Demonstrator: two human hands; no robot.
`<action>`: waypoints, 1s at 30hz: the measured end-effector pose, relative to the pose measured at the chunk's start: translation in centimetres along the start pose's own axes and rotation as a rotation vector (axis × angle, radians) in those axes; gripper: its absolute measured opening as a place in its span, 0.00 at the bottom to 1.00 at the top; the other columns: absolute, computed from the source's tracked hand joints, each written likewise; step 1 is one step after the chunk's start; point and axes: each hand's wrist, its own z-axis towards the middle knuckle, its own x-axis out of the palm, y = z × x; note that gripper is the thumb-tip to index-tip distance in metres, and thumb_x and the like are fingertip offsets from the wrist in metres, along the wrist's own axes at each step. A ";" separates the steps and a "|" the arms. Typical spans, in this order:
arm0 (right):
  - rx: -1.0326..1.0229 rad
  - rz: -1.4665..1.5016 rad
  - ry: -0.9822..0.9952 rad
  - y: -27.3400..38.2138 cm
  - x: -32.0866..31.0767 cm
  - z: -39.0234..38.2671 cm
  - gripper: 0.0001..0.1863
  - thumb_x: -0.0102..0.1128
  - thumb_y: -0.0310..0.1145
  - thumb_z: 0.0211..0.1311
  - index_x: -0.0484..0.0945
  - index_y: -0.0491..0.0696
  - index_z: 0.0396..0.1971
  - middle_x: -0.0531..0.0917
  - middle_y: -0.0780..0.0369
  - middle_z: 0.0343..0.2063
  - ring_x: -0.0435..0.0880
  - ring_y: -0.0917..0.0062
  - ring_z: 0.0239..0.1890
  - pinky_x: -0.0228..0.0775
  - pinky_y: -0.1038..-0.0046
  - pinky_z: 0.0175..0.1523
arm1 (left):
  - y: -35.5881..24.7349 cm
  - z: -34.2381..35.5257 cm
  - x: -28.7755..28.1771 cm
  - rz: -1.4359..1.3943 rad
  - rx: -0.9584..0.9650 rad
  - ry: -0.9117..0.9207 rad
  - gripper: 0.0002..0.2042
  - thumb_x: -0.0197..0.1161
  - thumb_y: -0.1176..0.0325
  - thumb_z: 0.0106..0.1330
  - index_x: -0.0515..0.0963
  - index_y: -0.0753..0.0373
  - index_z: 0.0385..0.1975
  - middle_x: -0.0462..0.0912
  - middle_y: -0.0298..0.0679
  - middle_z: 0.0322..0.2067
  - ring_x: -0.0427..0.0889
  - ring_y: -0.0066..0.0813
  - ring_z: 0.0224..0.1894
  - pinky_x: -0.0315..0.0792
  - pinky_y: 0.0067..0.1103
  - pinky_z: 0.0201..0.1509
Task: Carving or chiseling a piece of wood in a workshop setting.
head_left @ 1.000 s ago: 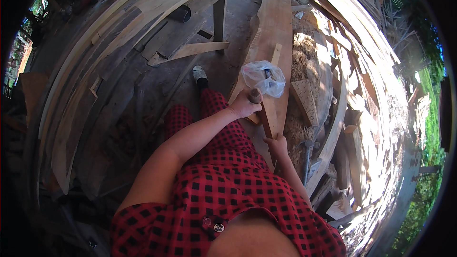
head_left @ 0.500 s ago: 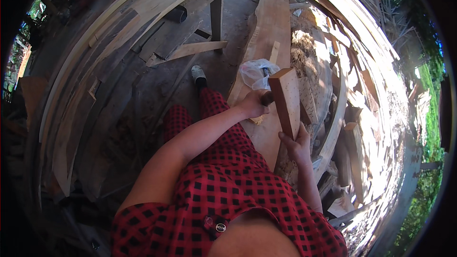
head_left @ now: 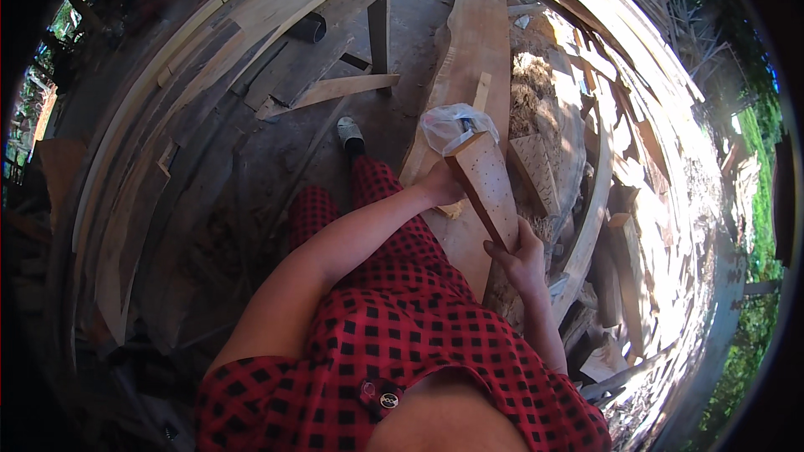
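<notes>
Wooden block between both hands

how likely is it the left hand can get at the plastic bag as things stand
Probably yes: the left hand is close to the plastic bag, whose left side is uncovered. The wooden block in the right hand overlaps the bag's lower right; the left hand's grip is hidden.

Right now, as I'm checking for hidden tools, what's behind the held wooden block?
A clear plastic bag and wide plank show past the wooden block. It covers part of the left hand; anything gripped there can't be seen.
</notes>
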 end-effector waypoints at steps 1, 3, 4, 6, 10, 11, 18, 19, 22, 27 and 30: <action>0.002 0.003 -0.001 0.0 0.0 -0.1 0.24 0.67 0.31 0.50 0.73 0.40 0.47 0.79 0.66 0.31 0.75 0.82 0.34 0.69 0.77 0.42 | -0.2 0.0 -0.2 0.001 -0.001 0.004 0.15 0.67 0.71 0.46 0.78 0.61 0.36 0.82 0.42 0.35 0.80 0.37 0.38 0.73 0.29 0.45; 0.015 0.183 -0.037 0.6 -0.1 -0.3 0.24 0.68 0.30 0.50 0.73 0.41 0.47 0.79 0.65 0.34 0.76 0.81 0.36 0.69 0.76 0.43 | -0.8 0.0 -1.2 -0.056 -0.331 0.192 0.15 0.67 0.71 0.46 0.77 0.62 0.36 0.82 0.42 0.34 0.81 0.36 0.38 0.73 0.28 0.45; 0.017 0.185 -0.037 0.4 0.1 -0.3 0.24 0.68 0.30 0.50 0.73 0.41 0.47 0.79 0.65 0.34 0.76 0.81 0.36 0.69 0.76 0.43 | -1.3 0.0 -1.6 -0.055 -0.333 0.194 0.15 0.67 0.71 0.46 0.77 0.62 0.36 0.82 0.42 0.34 0.81 0.36 0.38 0.73 0.28 0.45; 0.044 0.447 -0.067 -0.4 0.3 -0.2 0.28 0.71 0.32 0.49 0.71 0.38 0.49 0.82 0.58 0.39 0.79 0.79 0.40 0.69 0.75 0.48 | -2.1 0.3 -2.2 0.005 -0.380 0.267 0.17 0.68 0.72 0.45 0.77 0.63 0.37 0.82 0.42 0.32 0.81 0.35 0.37 0.74 0.27 0.45; 0.161 0.096 0.085 -1.5 -0.4 0.7 0.27 0.70 0.33 0.51 0.71 0.38 0.49 0.81 0.62 0.38 0.77 0.81 0.40 0.68 0.77 0.48 | -1.6 -0.3 -1.6 -0.044 -0.334 0.170 0.17 0.69 0.73 0.42 0.76 0.64 0.35 0.82 0.41 0.31 0.81 0.35 0.36 0.74 0.27 0.44; 0.158 0.095 0.087 -1.5 -0.4 0.5 0.27 0.70 0.33 0.51 0.71 0.38 0.49 0.81 0.62 0.38 0.77 0.81 0.40 0.68 0.77 0.48 | -1.3 -0.4 -1.5 -0.087 -0.359 0.155 0.17 0.70 0.73 0.42 0.76 0.64 0.35 0.82 0.41 0.31 0.81 0.34 0.37 0.74 0.27 0.44; 0.102 0.374 -0.006 -0.9 0.2 0.1 0.27 0.71 0.32 0.48 0.73 0.38 0.48 0.82 0.58 0.38 0.78 0.79 0.41 0.69 0.75 0.48 | -1.9 0.2 -2.7 -0.057 -0.410 0.270 0.18 0.71 0.72 0.46 0.78 0.63 0.40 0.83 0.43 0.38 0.82 0.30 0.42 0.74 0.27 0.48; 0.095 0.328 0.025 -0.9 0.1 0.3 0.27 0.71 0.31 0.48 0.72 0.38 0.49 0.82 0.58 0.39 0.78 0.78 0.42 0.69 0.75 0.49 | -2.0 0.1 -2.5 -0.057 -0.410 0.271 0.18 0.71 0.72 0.46 0.78 0.63 0.40 0.83 0.43 0.38 0.82 0.30 0.42 0.74 0.27 0.48; 0.070 0.060 0.090 -1.7 0.0 0.9 0.28 0.70 0.31 0.50 0.71 0.39 0.51 0.81 0.60 0.40 0.77 0.79 0.44 0.68 0.75 0.50 | -1.8 0.1 -2.1 0.070 -0.151 0.099 0.17 0.70 0.71 0.49 0.79 0.62 0.41 0.83 0.44 0.41 0.83 0.30 0.42 0.74 0.27 0.47; -0.009 0.241 -0.002 -0.7 -0.1 0.4 0.29 0.70 0.30 0.49 0.71 0.38 0.52 0.81 0.59 0.39 0.78 0.79 0.43 0.68 0.75 0.51 | -2.6 0.4 -2.8 -0.054 -0.421 0.233 0.17 0.70 0.71 0.50 0.79 0.62 0.41 0.83 0.43 0.41 0.82 0.31 0.44 0.73 0.25 0.48; 0.007 0.305 -0.020 0.2 0.0 0.4 0.29 0.70 0.29 0.48 0.71 0.37 0.52 0.81 0.57 0.39 0.78 0.78 0.43 0.68 0.75 0.51 | -1.5 0.0 -2.5 -0.069 -0.441 0.274 0.17 0.70 0.71 0.49 0.79 0.62 0.40 0.84 0.42 0.39 0.82 0.32 0.44 0.73 0.25 0.49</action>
